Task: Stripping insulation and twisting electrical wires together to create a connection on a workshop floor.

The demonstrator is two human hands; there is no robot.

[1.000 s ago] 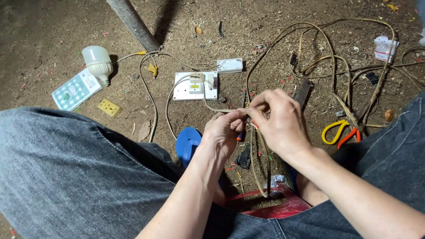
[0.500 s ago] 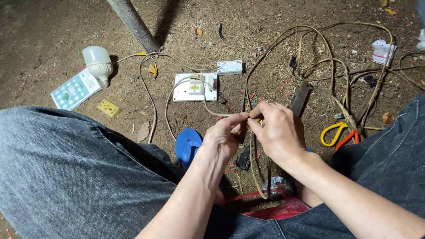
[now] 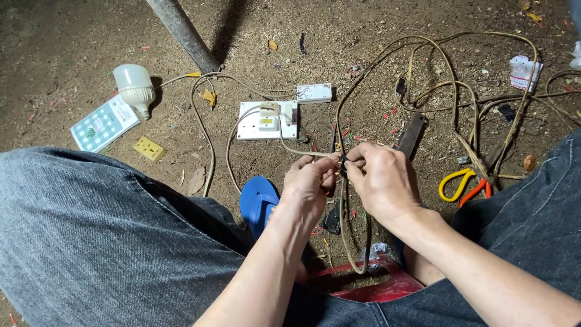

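Nearest the camera, two grey denim knees (image 3: 91, 242) frame a red plastic stool edge (image 3: 369, 287) at six o'clock. Just above it, the left hand (image 3: 308, 184) and the right hand (image 3: 384, 181) meet at the centre, fingertips of both pinched narrow on one thin tan electrical cord (image 3: 346, 212) at a small dark spot, perhaps tape, though it is too small to be sure. The cord hangs in a loop below the hands towards the stool. One blue rubber sandal (image 3: 257, 203) lies at seven o'clock of the hands. At three o'clock sits one pair of pliers with yellow and orange handles (image 3: 463, 184). Further out on the bare dirt ground (image 3: 72, 54), one white rectangular socket board (image 3: 266, 120) lies at eleven o'clock, a plug seated in it, with one small white box (image 3: 315, 92) just beyond. At ten o'clock lie one small yellow square socket (image 3: 149, 148), one patterned card pack (image 3: 104, 124) and one white light bulb (image 3: 134, 88). Farthest, one grey metal pole (image 3: 184, 33) slants at twelve o'clock.
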